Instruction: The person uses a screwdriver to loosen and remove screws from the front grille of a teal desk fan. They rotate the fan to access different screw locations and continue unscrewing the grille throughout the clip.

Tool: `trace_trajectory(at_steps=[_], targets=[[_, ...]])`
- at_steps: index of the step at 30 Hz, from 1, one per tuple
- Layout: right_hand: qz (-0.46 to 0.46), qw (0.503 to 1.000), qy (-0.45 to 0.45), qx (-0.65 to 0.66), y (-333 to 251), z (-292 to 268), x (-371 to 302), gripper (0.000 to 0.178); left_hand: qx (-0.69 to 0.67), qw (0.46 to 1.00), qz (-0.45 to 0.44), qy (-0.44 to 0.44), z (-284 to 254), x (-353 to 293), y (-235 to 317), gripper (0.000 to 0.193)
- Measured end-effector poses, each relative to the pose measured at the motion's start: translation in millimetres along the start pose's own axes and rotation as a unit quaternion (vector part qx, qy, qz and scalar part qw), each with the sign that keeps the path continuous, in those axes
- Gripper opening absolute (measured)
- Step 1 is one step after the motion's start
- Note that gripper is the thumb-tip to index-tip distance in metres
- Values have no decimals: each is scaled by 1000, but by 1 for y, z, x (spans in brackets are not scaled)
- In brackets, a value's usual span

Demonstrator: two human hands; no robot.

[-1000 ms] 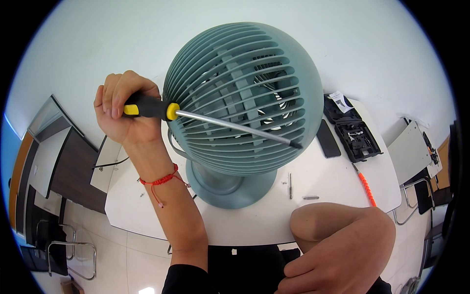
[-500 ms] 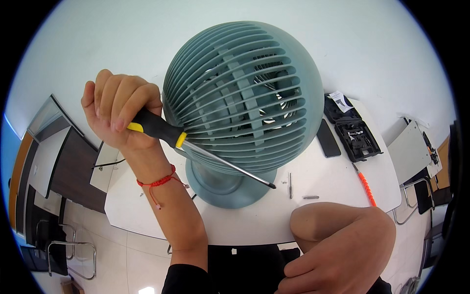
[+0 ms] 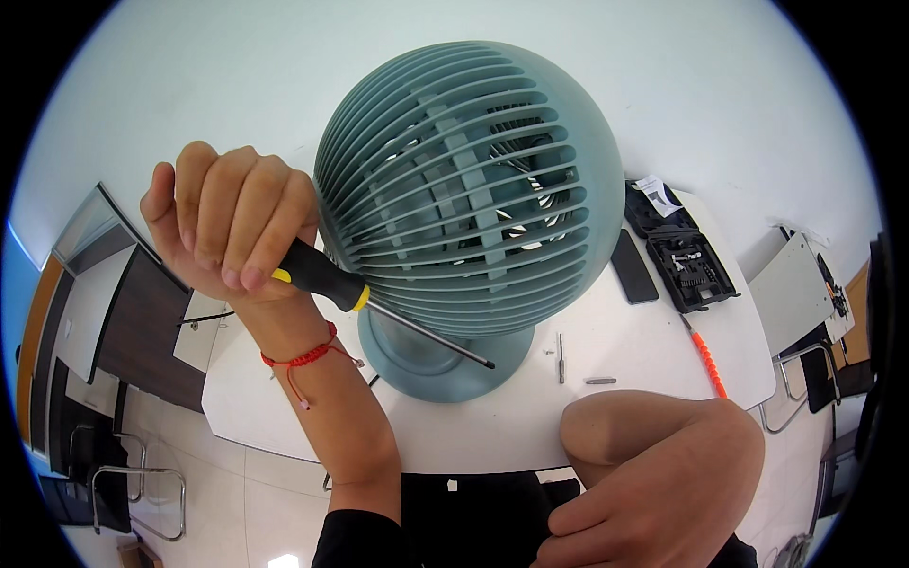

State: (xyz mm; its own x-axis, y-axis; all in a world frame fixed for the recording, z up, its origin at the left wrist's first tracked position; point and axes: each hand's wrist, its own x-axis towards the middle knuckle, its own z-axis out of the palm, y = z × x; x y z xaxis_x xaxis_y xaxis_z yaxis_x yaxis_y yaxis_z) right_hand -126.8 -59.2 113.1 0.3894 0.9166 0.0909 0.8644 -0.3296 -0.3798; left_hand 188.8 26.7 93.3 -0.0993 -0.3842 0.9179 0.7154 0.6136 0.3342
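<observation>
My left hand [image 3: 232, 218] is raised beside the fan, its fingers wrapped round the black and yellow handle of a screwdriver [image 3: 327, 279]. The metal shaft slants down to the right, its tip over the fan's base and in front of the lower grille. A round grey-green fan [image 3: 473, 189] with curved slats stands on the white table; dark inner parts show between the slats. At the bottom right, my right hand [image 3: 625, 511] hangs bent at the wrist, close to the camera. Its fingertips are cut off by the lower edge, so its grip cannot be made out.
On the white table [image 3: 284, 407] lie two thin metal bits [image 3: 561, 360] and tiny pieces near the fan's base. A dark phone [image 3: 634, 268], an open black tool case [image 3: 696, 275] and an orange flexible shaft [image 3: 708, 364] lie on the right. Chairs [image 3: 142, 483] stand around.
My left hand has shifted slightly, and the screwdriver's tip has moved left, away from the base's right edge to over its middle. The fan and my right hand stay nearly still.
</observation>
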Motion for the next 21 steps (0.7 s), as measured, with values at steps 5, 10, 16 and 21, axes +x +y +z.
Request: trace_trajectory(at_steps=[5, 10, 16, 21], targets=[[7, 990, 135, -30, -6, 3, 10, 21, -12, 997, 45, 54, 6, 3, -2, 40], [3, 991, 133, -33, -4, 4, 11, 22, -13, 991, 99, 95, 13, 0, 2, 40], [5, 991, 132, -33, -6, 1, 10, 22, -79, 964, 187, 173, 4, -2, -5, 37], [1, 991, 133, -30, -3, 2, 11, 22, -103, 920, 291, 243, 2, -2, -7, 31]])
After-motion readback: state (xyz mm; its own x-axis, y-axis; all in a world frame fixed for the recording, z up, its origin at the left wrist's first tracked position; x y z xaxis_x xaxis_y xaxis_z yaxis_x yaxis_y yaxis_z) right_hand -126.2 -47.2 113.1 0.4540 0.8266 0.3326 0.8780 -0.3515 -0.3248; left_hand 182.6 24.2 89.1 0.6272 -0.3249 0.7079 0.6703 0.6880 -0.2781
